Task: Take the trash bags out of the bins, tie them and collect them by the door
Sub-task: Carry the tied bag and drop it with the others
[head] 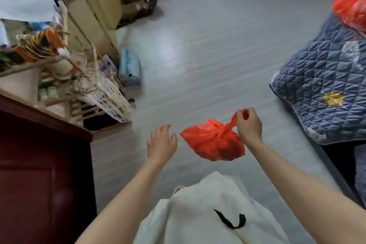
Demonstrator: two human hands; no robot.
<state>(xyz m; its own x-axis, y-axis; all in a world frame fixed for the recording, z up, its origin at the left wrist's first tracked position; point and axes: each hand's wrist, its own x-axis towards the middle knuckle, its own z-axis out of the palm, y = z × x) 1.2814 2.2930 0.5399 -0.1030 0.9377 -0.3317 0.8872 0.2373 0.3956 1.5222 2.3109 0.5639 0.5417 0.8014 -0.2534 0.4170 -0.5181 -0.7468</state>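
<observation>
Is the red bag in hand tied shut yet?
Closed: the red bag is gathered into a twisted neck, pinched by the right hand. A finished knot: cannot tell.

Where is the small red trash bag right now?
In the head view the red trash bag hangs above the grey floor, low centre, pinched at its neck by the right hand, with the open left hand beside it.

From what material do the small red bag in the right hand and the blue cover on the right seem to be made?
The red bag, pinched at its twisted neck by the right hand, looks like thin, glossy plastic film: it crinkles, and dark contents show through. The blue cover looks like matte quilted fabric, probably padded textile: stitched diamond lines and soft folds show.
</observation>
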